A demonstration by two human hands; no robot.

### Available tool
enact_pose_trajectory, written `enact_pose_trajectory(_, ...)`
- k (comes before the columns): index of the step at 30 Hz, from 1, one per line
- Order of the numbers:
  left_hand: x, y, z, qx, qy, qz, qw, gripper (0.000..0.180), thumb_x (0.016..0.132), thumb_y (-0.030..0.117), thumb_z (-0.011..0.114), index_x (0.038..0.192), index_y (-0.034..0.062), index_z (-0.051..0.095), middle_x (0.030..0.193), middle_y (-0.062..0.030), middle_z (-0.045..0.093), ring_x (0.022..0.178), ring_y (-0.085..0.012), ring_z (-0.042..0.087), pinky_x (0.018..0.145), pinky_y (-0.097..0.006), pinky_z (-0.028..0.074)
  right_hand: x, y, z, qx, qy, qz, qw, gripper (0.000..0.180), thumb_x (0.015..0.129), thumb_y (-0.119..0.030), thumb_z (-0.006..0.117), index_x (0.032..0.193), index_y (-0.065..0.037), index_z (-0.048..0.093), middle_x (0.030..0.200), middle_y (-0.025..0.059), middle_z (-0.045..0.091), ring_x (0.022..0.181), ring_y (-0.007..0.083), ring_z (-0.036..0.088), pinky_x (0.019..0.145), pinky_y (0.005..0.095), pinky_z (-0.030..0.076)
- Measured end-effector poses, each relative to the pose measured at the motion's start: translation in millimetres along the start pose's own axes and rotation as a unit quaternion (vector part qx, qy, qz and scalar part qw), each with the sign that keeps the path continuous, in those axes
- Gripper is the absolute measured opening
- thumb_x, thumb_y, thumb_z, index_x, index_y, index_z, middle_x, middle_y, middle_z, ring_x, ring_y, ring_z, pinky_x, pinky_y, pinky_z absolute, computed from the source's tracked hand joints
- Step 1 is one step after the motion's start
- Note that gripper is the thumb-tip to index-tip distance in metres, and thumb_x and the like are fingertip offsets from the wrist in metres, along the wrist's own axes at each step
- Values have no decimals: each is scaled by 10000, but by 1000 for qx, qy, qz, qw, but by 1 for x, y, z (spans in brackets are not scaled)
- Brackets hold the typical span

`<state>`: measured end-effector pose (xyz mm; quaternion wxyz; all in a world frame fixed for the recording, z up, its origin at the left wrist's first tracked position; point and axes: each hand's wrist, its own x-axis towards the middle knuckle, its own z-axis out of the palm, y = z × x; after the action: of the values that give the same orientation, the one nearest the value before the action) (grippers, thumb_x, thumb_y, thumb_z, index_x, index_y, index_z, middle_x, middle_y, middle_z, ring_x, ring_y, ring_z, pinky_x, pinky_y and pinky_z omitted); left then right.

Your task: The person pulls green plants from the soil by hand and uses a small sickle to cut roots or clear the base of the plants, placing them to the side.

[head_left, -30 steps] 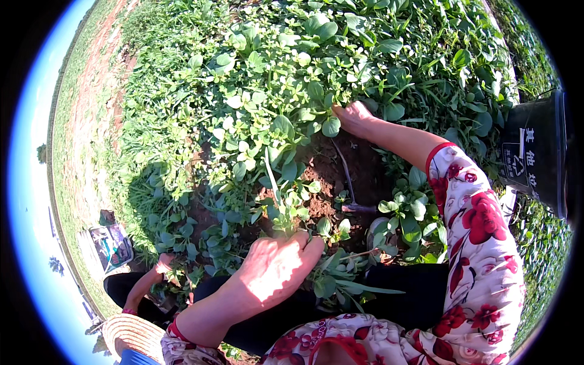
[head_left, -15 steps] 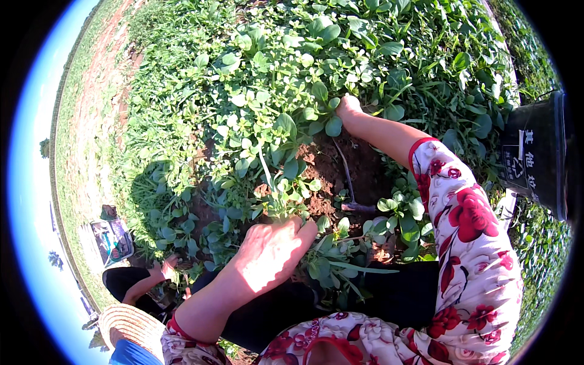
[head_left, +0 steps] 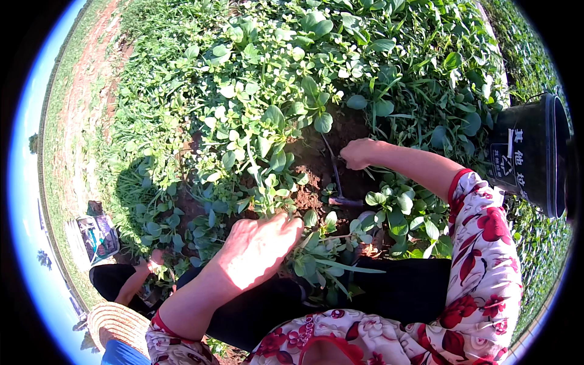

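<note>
My left hand (head_left: 258,249) is closed around a bunch of pulled green weeds (head_left: 271,196), whose leaves stick up past the fingers. Over the bare brown soil, my right hand (head_left: 359,153) is curled, fingers together; whatever is in it, if anything, is hidden. Just left of it lies a thin dark metal tool (head_left: 336,173) with a short crosswise end, possibly a small hoe or sickle, untouched. A broad-leaved seedling (head_left: 322,121) stands beyond the tool. More uprooted greens (head_left: 322,267) lie near my dark-trousered legs.
Dense leafy plants (head_left: 243,91) fill the bed ahead. A black bucket (head_left: 526,155) lies or leans at the right. At the left, another person's hand (head_left: 156,260) works low among the plants, near a straw hat (head_left: 115,328) and a box of items (head_left: 97,237).
My right hand has let go of the plants farther out and come back toward me over the soil, beside the metal tool. My left hand keeps its bunch; the whole view has shifted slightly.
</note>
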<state>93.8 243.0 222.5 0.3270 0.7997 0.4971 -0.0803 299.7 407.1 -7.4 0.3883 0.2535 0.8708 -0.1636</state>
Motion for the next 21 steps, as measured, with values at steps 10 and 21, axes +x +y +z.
enact_pose_trajectory(10, 5, 0, -4, -1, -7, 8, 1000, 394, 686, 26, 561, 1075, 59, 508, 883, -135, 570, 696, -315, 606, 537, -398, 480, 64, 55, 8, 41, 307, 74, 948, 201, 818, -129, 513, 982, -27, 571, 979, 151, 582, 737, 288, 657, 564, 407, 514)
enact_pose_trajectory(21, 6, -1, -4, -6, 16, 5, 1000, 355, 660, 24, 588, 1000, 62, 492, 800, -107, 536, 698, -322, 594, 541, -413, 470, 90, 76, 0, 50, 218, 302, 927, 368, 863, -168, 532, 1206, -34, 546, 1030, 146, 663, 899, 266, 670, 639, 418, 539)
